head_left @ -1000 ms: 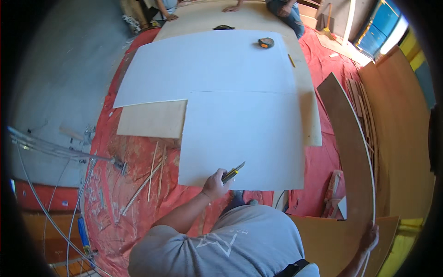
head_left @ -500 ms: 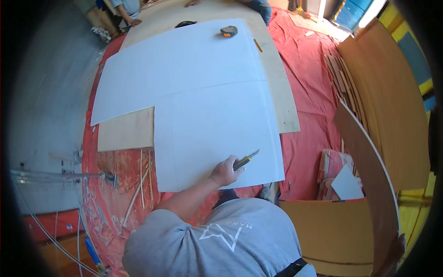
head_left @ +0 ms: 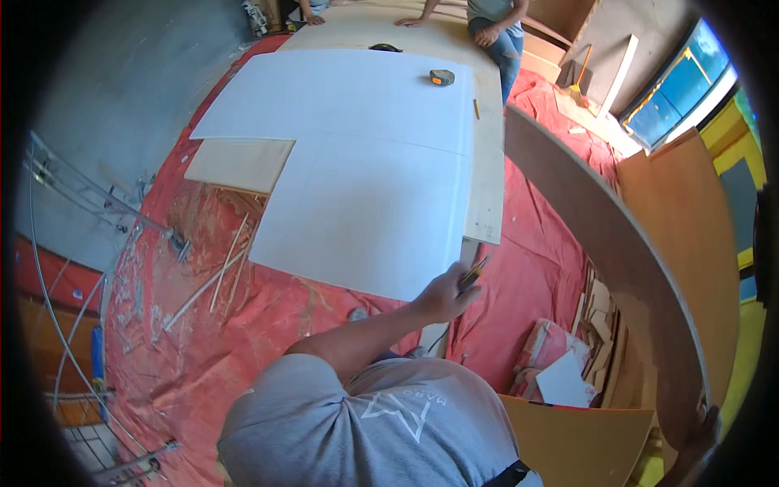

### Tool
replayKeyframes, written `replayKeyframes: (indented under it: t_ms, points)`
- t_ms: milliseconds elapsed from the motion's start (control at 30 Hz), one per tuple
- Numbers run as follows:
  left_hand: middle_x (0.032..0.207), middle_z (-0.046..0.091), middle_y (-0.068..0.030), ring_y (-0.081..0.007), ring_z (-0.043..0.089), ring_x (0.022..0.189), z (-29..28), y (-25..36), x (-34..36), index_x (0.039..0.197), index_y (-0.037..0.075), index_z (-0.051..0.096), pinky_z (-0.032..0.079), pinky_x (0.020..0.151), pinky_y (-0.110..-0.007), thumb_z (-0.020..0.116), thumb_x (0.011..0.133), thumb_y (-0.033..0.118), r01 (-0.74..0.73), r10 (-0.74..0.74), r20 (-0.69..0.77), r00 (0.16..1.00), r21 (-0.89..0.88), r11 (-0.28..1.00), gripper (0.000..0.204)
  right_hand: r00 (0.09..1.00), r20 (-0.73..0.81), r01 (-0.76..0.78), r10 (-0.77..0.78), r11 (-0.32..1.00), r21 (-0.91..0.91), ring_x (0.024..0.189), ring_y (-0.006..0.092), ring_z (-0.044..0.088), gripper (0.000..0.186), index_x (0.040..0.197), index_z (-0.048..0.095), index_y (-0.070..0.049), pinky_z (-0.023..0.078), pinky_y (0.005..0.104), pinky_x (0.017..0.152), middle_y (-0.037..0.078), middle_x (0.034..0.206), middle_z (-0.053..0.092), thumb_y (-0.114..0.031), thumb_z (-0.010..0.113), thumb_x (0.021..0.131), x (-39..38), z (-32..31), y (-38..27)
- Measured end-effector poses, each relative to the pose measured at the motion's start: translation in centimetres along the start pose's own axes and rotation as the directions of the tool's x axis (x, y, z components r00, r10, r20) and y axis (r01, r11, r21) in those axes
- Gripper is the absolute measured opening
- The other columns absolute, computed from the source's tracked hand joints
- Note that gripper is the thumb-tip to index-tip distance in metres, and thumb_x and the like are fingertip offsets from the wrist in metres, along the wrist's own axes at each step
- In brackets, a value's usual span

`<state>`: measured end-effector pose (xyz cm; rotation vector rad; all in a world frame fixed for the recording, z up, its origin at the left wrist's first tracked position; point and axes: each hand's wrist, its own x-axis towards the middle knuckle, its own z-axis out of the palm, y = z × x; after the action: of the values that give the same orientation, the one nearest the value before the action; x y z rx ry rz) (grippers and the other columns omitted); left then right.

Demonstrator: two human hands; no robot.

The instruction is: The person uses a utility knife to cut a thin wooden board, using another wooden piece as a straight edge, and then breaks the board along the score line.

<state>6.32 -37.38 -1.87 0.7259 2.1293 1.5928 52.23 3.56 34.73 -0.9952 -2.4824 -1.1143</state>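
Note:
My left hand (head_left: 445, 297) is closed around a black and yellow utility knife (head_left: 470, 277), its blade tip pointing up and right. It hovers by the near right corner of a large white sheet (head_left: 365, 195), which has a notch at its left and a thin line drawn across it. At the lower right, in shadow, my right hand (head_left: 703, 438) grips the near end of a long, narrow brown board (head_left: 617, 235). That board reaches forward, its far end beside the right edge of the plywood (head_left: 484, 187) under the sheet.
A tape measure (head_left: 441, 78) lies on the sheet, a yellow pencil (head_left: 476, 108) on the plywood. Two people (head_left: 495, 32) are at the far end. Red sheeting (head_left: 324, 316) covers the floor; scrap boards (head_left: 600, 316) and a large brown panel (head_left: 698, 235) stand right.
The view has swung right. My left hand with the knife has moved off the sheet to its right corner. The long board's far end has moved forward and left, toward the plywood.

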Motion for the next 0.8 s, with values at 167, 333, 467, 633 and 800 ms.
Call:
replayKeyframes:
  t_ms: [167, 333, 467, 633, 800]
  points:
    - [0.105, 0.060, -0.0097, -0.0231, 0.070, 0.089, 3.6, 12.4, 6.1, 0.128, 0.007, 0.047, 0.056, 0.067, -0.035, 0.061, 0.104, 0.038, -0.113, 0.022, -0.128, 0.992, -0.764, 0.636, 0.042, 0.980, -0.181, 0.002, 0.076, 0.918, 0.397, 0.079, 0.0380, 0.063, 0.031, 0.107, 0.064, -0.005, 0.051, 0.0451, 0.073, 0.019, 0.086, 0.063, -0.035, 0.056, 0.105, 3.0, -2.2, -8.5]
    - [0.104, 0.057, -0.0048, -0.0175, 0.067, 0.085, 3.2, 20.2, 4.0, 0.127, 0.009, 0.044, 0.058, 0.068, -0.034, 0.059, 0.105, 0.041, -0.330, 0.121, -0.309, 0.943, -0.839, 0.433, 0.041, 0.958, -0.143, -0.092, 0.247, 0.744, 0.662, 0.069, 0.0187, 0.057, 0.017, 0.095, 0.063, -0.006, 0.048, 0.0363, 0.063, 0.015, 0.079, 0.055, -0.023, 0.060, 0.098, 1.0, -1.7, -14.5]
    - [0.096, 0.057, -0.0017, -0.0126, 0.060, 0.080, -2.3, 19.2, -2.9, 0.116, 0.007, 0.053, 0.051, 0.067, -0.032, 0.058, 0.104, 0.052, -0.397, -0.001, -0.599, 0.801, -0.532, 0.748, 0.046, 0.947, 0.130, -0.218, 0.293, 0.292, 0.931, 0.070, 0.0178, 0.054, 0.014, 0.096, 0.066, -0.002, 0.046, 0.0354, 0.064, 0.014, 0.075, 0.056, -0.015, 0.061, 0.094, -3.7, -3.6, -22.3]
    - [0.103, 0.061, -0.0022, -0.0137, 0.062, 0.088, -11.6, 16.2, -13.1, 0.126, 0.008, 0.055, 0.053, 0.075, -0.031, 0.062, 0.103, 0.043, -0.617, -0.176, -0.688, 0.704, -0.715, 0.328, 0.042, 0.898, -0.226, 0.354, -0.378, 0.314, 0.881, 0.078, 0.0322, 0.066, 0.018, 0.094, 0.069, 0.000, 0.051, 0.0435, 0.073, 0.017, 0.084, 0.066, -0.013, 0.074, 0.083, -8.0, -12.1, -28.5]
    - [0.123, 0.063, -0.0054, -0.0200, 0.064, 0.109, -20.6, 17.9, -26.9, 0.141, 0.005, 0.050, 0.056, 0.092, -0.037, 0.062, 0.105, 0.028, -0.794, -0.021, -0.890, 0.456, -0.418, 0.442, 0.044, 0.641, -0.746, 0.758, -0.180, 0.000, 0.652, 0.084, 0.0289, 0.067, 0.033, 0.102, 0.067, -0.005, 0.054, 0.0408, 0.074, 0.012, 0.096, 0.071, -0.027, 0.080, 0.082, -10.8, -27.5, -17.9]
